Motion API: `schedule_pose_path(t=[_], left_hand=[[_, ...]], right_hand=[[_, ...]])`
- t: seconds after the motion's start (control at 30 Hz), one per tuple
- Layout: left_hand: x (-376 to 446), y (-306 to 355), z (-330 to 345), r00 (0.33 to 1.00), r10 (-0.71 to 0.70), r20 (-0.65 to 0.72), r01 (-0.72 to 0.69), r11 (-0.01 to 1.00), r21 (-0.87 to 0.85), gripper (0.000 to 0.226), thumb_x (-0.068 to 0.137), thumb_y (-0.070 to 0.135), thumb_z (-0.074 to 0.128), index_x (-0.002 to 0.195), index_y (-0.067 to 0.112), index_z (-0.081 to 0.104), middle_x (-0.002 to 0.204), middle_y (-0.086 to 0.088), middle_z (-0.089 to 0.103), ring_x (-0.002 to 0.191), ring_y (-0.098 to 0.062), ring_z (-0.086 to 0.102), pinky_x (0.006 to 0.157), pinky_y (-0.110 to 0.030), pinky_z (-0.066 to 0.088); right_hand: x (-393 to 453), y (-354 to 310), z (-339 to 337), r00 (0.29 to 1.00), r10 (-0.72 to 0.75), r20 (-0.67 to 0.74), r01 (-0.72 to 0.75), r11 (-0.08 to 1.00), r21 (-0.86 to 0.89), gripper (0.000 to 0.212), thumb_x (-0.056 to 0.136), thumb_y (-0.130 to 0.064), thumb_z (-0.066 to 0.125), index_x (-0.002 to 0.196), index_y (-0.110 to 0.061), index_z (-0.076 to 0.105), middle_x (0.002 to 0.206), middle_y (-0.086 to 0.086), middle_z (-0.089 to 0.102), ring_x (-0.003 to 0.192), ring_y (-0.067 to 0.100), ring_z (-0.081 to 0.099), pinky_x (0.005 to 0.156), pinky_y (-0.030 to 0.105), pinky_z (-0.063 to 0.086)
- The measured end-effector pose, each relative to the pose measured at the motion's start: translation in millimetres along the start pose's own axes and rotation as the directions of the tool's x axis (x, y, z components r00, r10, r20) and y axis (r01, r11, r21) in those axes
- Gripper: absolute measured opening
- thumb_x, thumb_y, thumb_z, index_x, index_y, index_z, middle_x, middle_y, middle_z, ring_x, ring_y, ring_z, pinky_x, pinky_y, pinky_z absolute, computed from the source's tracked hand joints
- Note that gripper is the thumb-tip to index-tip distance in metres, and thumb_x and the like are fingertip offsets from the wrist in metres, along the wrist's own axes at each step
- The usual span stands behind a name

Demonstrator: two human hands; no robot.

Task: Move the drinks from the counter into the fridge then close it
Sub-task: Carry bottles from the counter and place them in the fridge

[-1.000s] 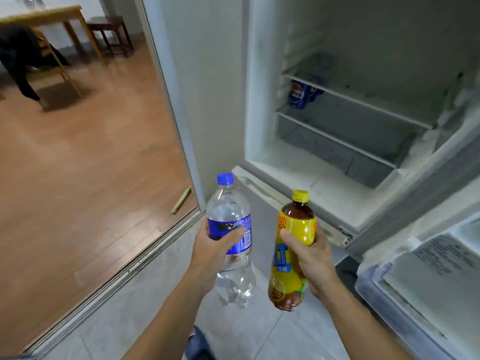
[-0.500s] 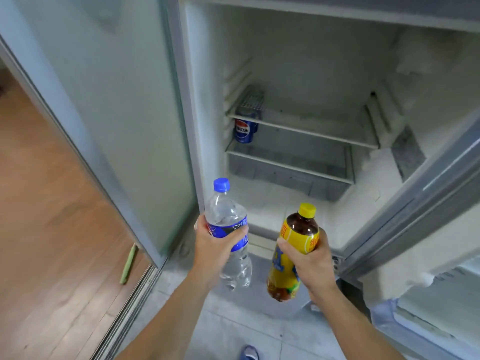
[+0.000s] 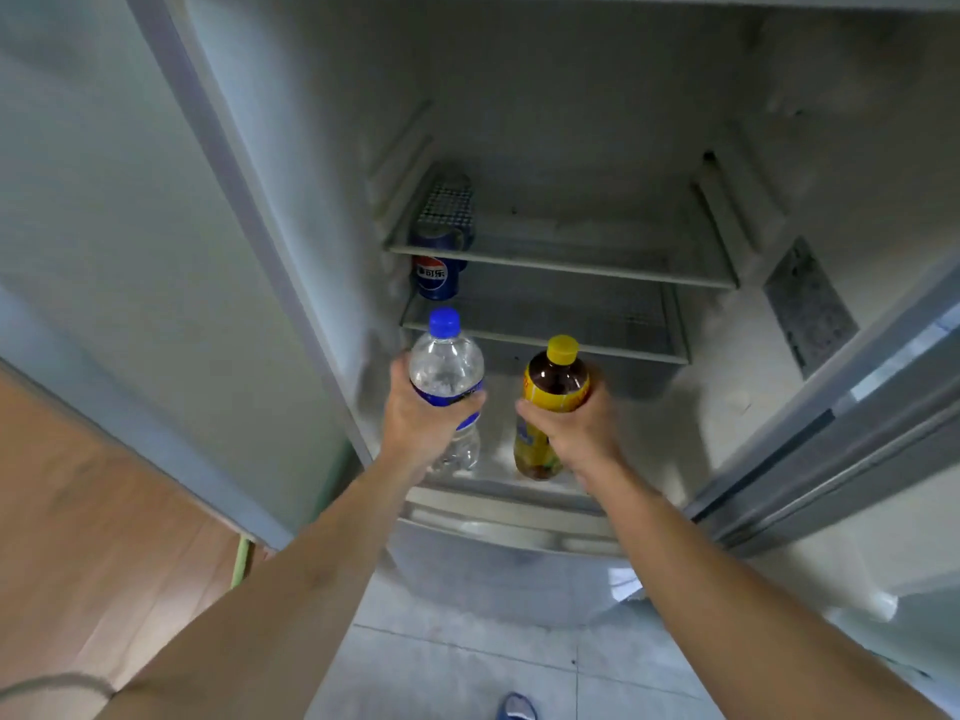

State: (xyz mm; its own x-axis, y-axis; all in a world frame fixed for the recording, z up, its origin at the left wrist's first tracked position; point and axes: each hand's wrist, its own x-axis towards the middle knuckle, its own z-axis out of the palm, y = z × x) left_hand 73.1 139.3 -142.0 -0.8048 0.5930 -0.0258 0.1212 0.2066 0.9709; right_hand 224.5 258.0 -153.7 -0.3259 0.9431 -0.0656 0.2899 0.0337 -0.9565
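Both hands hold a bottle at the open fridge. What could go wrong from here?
1. With the left hand on the clear bottle and the right hand on the yellow bottle, no hand is free to steady either.
2. A bottle pushed back may knock the blue can.

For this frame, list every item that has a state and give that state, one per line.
Fridge: open, door swung to the right.
Water bottle: capped, upright, gripped by the left hand, at the fridge floor.
Tea bottle: capped, upright, gripped by the right hand.
Cola can: upright on the lower shelf, left rear.
Upper shelf: bare where visible.
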Motion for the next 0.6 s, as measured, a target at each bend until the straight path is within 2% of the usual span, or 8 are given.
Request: schedule_pose_path(t=[0.07, 0.17, 0.23, 0.3, 0.37, 0.43, 0.5, 0.6], left_hand=[[15.1, -4.0, 2.9, 1.0, -0.004, 0.006, 0.004, 1.0, 0.008, 0.085, 0.048, 0.044, 0.092, 0.118, 0.042, 0.044, 0.107, 0.018, 0.061, 0.097, -0.004, 0.063, 0.074, -0.021, 0.053], [33.2, -12.2, 5.5, 0.999, -0.004, 0.045, 0.003, 0.999, 0.036, 0.085, 0.052, 0.04, 0.093, 0.123, 0.033, 0.047, 0.106, 0.015, 0.064, 0.097, -0.009, 0.064, 0.078, -0.027, 0.055], [43.0, -16.7, 5.0, 0.997, -0.005, 0.074, 0.002, 0.999, 0.041, 0.087, 0.054, 0.041, 0.093, 0.126, 0.034, 0.045, 0.106, 0.019, 0.061, 0.096, -0.004, 0.062, 0.074, -0.019, 0.051], [52.6, -17.0, 4.0, 0.993, -0.012, 0.118, 0.008, 0.999, 0.033, 0.089, 0.049, 0.046, 0.092, 0.122, 0.04, 0.041, 0.104, 0.023, 0.058, 0.096, 0.0, 0.059, 0.071, -0.015, 0.048], [62.5, -17.6, 2.4, 0.985, -0.014, 0.173, 0.01, 1.0, 0.026, 0.091, 0.043, 0.049, 0.09, 0.119, 0.04, 0.042, 0.106, 0.02, 0.06, 0.098, -0.003, 0.061, 0.078, -0.024, 0.055], [68.3, -19.3, 0.0, 0.979, 0.017, 0.204, -0.023, 0.999, 0.028, 0.092, 0.042, 0.047, 0.091, 0.121, 0.034, 0.046, 0.109, 0.015, 0.063, 0.1, -0.008, 0.064, 0.086, -0.033, 0.057], [69.3, -15.7, -3.0, 0.974, 0.04, 0.224, -0.052, 0.998, 0.047, 0.096, 0.04, 0.052, 0.09, 0.121, 0.04, 0.04, 0.113, 0.02, 0.057, 0.104, -0.008, 0.062, 0.089, -0.032, 0.055], [75.6, -2.1, -5.9, 0.956, 0.022, 0.293, -0.054, 0.994, 0.1, 0.11, 0.038, 0.061, 0.087, 0.13, 0.048, 0.031, 0.123, 0.02, 0.049, 0.113, -0.009, 0.054, 0.094, -0.029, 0.047]], right_hand=[[9.8, 2.1, 7.6, 0.999, 0.042, 0.014, -0.041, 0.999, -0.017, 0.074, 0.04, -0.05, 0.088, 0.105, -0.048, 0.052, 0.095, -0.021, 0.068, 0.085, -0.004, 0.065, 0.068, 0.022, 0.048], [21.7, -0.1, 16.6, 0.997, 0.082, -0.013, -0.083, 0.996, -0.043, 0.08, 0.041, -0.05, 0.087, 0.114, -0.043, 0.053, 0.101, -0.017, 0.067, 0.093, 0.008, 0.067, 0.073, 0.027, 0.053], [29.6, -4.2, 22.4, 0.996, 0.083, -0.016, -0.084, 0.995, -0.054, 0.076, 0.045, -0.047, 0.088, 0.114, -0.037, 0.058, 0.103, -0.013, 0.07, 0.095, 0.012, 0.068, 0.083, 0.036, 0.058], [33.8, -10.6, 27.2, 0.997, 0.077, -0.018, -0.078, 0.995, -0.065, 0.065, 0.048, -0.041, 0.09, 0.106, -0.042, 0.061, 0.099, -0.014, 0.07, 0.093, 0.011, 0.068, 0.086, 0.039, 0.059], [33.6, -18.7, 30.4, 0.997, 0.068, -0.022, -0.069, 0.995, -0.072, 0.06, 0.051, -0.035, 0.093, 0.095, -0.049, 0.055, 0.092, -0.018, 0.065, 0.092, 0.008, 0.067, 0.083, 0.035, 0.058], [31.8, -24.4, 30.6, 0.997, 0.071, -0.017, -0.072, 0.993, -0.093, 0.066, 0.055, -0.034, 0.094, 0.1, -0.046, 0.047, 0.096, -0.02, 0.06, 0.097, 0.012, 0.064, 0.084, 0.034, 0.055], [31.1, -32.5, 27.2, 0.997, 0.074, -0.018, -0.076, 0.991, -0.108, 0.073, 0.054, -0.046, 0.092, 0.111, -0.039, 0.045, 0.105, -0.013, 0.062, 0.103, 0.014, 0.062, 0.088, 0.035, 0.054], [33.1, -55.7, 21.2, 0.99, 0.136, 0.026, -0.127, 0.968, -0.218, 0.075, 0.049, -0.077, 0.076, 0.106, -0.032, 0.058, 0.104, -0.008, 0.069, 0.098, 0.016, 0.067, 0.078, 0.037, 0.06]])
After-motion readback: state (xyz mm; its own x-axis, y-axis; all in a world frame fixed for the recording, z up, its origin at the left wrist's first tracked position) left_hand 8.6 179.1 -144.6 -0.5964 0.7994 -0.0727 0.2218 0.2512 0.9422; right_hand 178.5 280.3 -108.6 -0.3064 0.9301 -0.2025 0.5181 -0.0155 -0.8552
